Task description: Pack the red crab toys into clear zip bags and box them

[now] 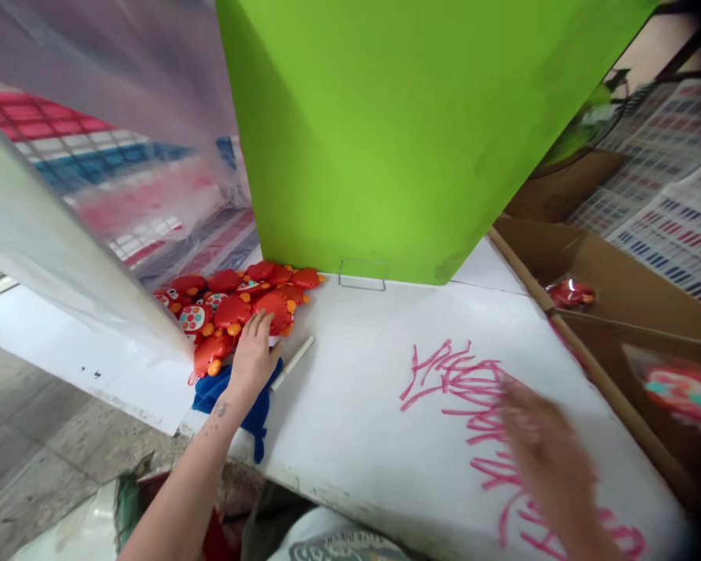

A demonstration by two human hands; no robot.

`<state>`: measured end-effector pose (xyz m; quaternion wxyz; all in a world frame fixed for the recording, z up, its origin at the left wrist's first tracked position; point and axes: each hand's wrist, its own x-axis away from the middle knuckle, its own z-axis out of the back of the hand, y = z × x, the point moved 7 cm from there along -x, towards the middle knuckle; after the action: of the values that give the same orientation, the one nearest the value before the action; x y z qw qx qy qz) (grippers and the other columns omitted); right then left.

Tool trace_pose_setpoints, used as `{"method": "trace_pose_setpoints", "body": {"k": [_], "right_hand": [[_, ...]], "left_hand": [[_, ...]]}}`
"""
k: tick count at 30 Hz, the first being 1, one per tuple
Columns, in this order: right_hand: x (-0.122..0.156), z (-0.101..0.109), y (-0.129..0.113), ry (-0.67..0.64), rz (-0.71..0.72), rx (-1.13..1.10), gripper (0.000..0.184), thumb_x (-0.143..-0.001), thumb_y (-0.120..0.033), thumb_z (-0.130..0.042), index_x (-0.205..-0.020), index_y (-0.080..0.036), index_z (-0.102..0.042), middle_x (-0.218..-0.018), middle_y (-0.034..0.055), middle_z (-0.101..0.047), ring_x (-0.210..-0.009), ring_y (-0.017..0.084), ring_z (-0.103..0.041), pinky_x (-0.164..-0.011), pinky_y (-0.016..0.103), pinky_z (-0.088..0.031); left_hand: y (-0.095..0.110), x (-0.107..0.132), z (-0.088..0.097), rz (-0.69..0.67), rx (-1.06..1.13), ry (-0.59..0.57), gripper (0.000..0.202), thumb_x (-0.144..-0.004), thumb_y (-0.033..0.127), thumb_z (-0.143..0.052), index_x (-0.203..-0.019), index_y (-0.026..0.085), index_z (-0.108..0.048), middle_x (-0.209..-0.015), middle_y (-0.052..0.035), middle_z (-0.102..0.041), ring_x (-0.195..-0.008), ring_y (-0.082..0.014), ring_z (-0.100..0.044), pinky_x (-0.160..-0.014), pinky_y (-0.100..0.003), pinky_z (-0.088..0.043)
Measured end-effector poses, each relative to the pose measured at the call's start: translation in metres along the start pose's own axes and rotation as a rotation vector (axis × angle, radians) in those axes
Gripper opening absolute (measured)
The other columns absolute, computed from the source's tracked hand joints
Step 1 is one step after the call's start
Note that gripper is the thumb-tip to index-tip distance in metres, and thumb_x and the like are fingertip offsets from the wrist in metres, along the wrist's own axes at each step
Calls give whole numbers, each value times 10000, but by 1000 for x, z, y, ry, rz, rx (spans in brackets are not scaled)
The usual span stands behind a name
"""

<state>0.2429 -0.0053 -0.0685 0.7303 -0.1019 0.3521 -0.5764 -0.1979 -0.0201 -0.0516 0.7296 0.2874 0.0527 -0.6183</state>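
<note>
At the left of the work surface lies a pile of red crab-shaped toys point(232, 310) with orange parts and dotted, light-coloured faces on some. My left hand point(257, 349) rests against a toy at the pile's right side, its fingers stretched out over the red shell. Under my left wrist is a crumpled blue cloth point(211, 387), and a thin white stick point(293, 363) lies just to its right. My right hand point(542, 436) is smeared by motion above pink strings point(447, 379) or ribbons spread on the white table; whether it holds anything cannot be made out.
A tall green panel point(374, 140) stands at the table's back, with a wire bracket point(363, 274) at its foot. On the right, a cardboard box point(636, 269) holds a bagged red toy point(571, 293) and another packaged toy point(678, 387). A white panel point(75, 234) leans at left.
</note>
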Motion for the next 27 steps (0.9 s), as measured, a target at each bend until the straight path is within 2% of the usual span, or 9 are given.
{"method": "trace_pose_setpoints", "body": {"k": [1,3,5,8,12,16,19,23,27], "right_hand": [[10,-24,-16,-201,21,-69,541,-850,-544,-440,-1220,-170,-571,-1231,144,-586,-1154,303,-527,-1004,495,-406],[42,-70,-47,-769,77,-198,526,-807,-532,-543,-1259,-264,-564,-1330,70,-541,-1242,275,-476,-1052,415,-389],[54,-78,-62,-996,1,-322,488,-857,-514,-482,-1300,-313,-525,-1363,31,-513,-1275,251,-448,-1078,398,-363],[26,-62,-68,-920,-170,-552,494,-929,-501,-317,-1350,-288,-466,-1279,82,-579,-1122,237,-581,-984,417,-453],[-18,-58,-78,-800,-218,-620,508,-905,-518,-370,-1303,-241,-520,-1120,127,-650,-892,244,-656,-686,379,-560],[-40,-84,-105,-835,-52,-481,389,-832,-442,-560,-1186,-296,-624,-1195,81,-629,-1113,263,-574,-969,433,-453],[-60,-106,-121,-725,-38,-617,468,-817,-441,-593,-1262,-304,-550,-1319,80,-533,-1207,258,-498,-1008,445,-416],[-69,-144,-135,-734,-214,-1007,599,-821,-503,-577,-1348,-275,-404,-1256,94,-544,-1045,219,-591,-836,414,-532],[-60,-163,-140,-743,-326,-1128,434,-847,-500,-540,-1195,-252,-462,-1139,64,-588,-866,192,-631,-665,362,-567]], "left_hand": [[-2,-10,-5,-27,-59,-22,560,-809,258,-561,-1313,59,-420,-1394,-210,-427,-1333,-324,-340,-1085,-473,-315],[-5,-25,-18,-45,-156,-96,731,-764,315,-630,-1370,26,-342,-1444,-237,-347,-1364,-345,-279,-1097,-481,-293],[-7,-36,-28,-51,-242,-165,824,-716,333,-683,-1397,47,-316,-1468,-236,-306,-1372,-363,-255,-1103,-499,-271],[-9,-45,-38,-92,-327,-231,730,-733,248,-662,-1387,118,-365,-1483,-209,-294,-1373,-362,-256,-1096,-508,-268],[-19,-53,-38,-119,-187,-297,591,-775,78,-514,-1353,138,-409,-1459,-186,-352,-1357,-313,-311,-1070,-463,-321],[-24,-57,-19,10,156,-289,454,-840,148,-465,-1293,129,-443,-1211,-163,-587,-1134,-266,-545,-953,-415,-434],[3,-50,-11,52,550,-328,366,-855,320,-526,-1172,137,-528,-1006,-103,-645,-917,-219,-609,-830,-347,-489],[62,-24,-30,140,1166,-604,403,-768,375,-663,-1095,154,-581,-1003,-68,-644,-897,-187,-601,-802,-292,-487],[79,-3,-54,407,1424,-538,485,-724,386,-709,-1124,170,-537,-963,-51,-646,-803,-151,-602,-744,-273,-489]]}}
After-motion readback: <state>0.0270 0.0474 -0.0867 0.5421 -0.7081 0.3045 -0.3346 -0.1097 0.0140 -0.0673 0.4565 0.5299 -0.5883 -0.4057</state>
